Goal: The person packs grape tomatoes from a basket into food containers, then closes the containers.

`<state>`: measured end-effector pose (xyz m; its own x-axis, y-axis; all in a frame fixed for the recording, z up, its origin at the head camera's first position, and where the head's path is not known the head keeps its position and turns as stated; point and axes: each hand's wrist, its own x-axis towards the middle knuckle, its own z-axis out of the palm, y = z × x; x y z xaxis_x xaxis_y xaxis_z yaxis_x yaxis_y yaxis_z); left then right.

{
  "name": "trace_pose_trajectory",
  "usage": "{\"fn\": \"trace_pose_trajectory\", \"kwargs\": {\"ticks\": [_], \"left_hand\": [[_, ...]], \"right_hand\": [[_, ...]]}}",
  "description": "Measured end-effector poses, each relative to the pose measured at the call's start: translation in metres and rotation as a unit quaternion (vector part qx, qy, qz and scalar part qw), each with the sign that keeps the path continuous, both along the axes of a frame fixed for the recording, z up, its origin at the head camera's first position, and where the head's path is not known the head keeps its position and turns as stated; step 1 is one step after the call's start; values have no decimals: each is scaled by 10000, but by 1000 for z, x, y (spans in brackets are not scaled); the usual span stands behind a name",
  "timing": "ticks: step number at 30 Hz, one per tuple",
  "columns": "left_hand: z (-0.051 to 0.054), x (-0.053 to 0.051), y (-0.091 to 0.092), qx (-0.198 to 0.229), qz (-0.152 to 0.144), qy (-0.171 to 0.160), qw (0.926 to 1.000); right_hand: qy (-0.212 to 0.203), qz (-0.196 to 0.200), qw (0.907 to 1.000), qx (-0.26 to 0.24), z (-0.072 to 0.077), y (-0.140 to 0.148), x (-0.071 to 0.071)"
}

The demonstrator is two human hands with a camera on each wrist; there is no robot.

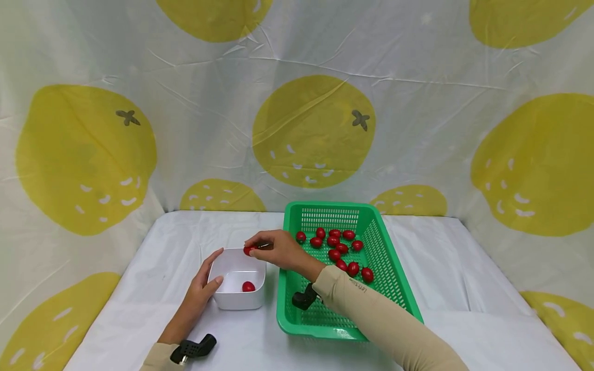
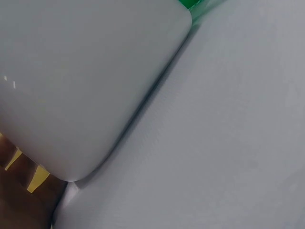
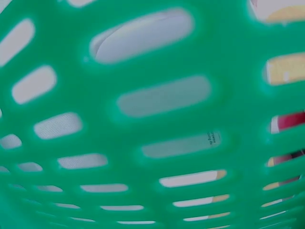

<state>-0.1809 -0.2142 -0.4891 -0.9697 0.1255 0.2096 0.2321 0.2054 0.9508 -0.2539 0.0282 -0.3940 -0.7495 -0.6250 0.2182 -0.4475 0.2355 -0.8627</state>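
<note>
A white square plastic container (image 1: pixel 238 300) stands on the cloth, with one red cherry tomato (image 1: pixel 248 286) inside near its front wall. My left hand (image 1: pixel 199 288) holds the container's left side, thumb at the near rim and fingers along the far left corner. In the left wrist view its fingers (image 2: pixel 24 191) show against the container's outer wall (image 2: pixel 90 86). Above the container's far right rim, my right hand (image 1: pixel 278 250) pinches another cherry tomato (image 1: pixel 249 250) between thumb and fingers. The right wrist view shows mostly slotted green basket wall (image 3: pixel 228 95); the hand is hidden there.
A green slotted basket (image 1: pixel 399 268) stands right of the container, under my right forearm, holding several red cherry tomatoes (image 1: pixel 334 241). White cloth (image 1: pixel 464 288) covers the table. A curtain with yellow fruit prints (image 1: pixel 315 131) hangs behind and at both sides.
</note>
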Motion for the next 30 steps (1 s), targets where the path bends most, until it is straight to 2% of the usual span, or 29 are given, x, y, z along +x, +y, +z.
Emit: {"fn": "trace_pose_trajectory", "kwargs": {"ticks": [10,16,20,24,30], "left_hand": [[2,0,2,85,14,-50,10000],[-1,-1,2,97,19,-72,9999],[-2,0,3,126,10,-44,9999],[-3,1,4,102,26,-182,9998],[2,-2,3,125,93,-235,9996]], "right_hand": [[108,1,9999,98,2,0,-1],[159,-72,9996,243,0,0,-2],[187,-102,9996,163,-3,0,-2],[94,-70,9999,28,-6,1,0],[57,-38,9999,-102,-2,0,0]]}}
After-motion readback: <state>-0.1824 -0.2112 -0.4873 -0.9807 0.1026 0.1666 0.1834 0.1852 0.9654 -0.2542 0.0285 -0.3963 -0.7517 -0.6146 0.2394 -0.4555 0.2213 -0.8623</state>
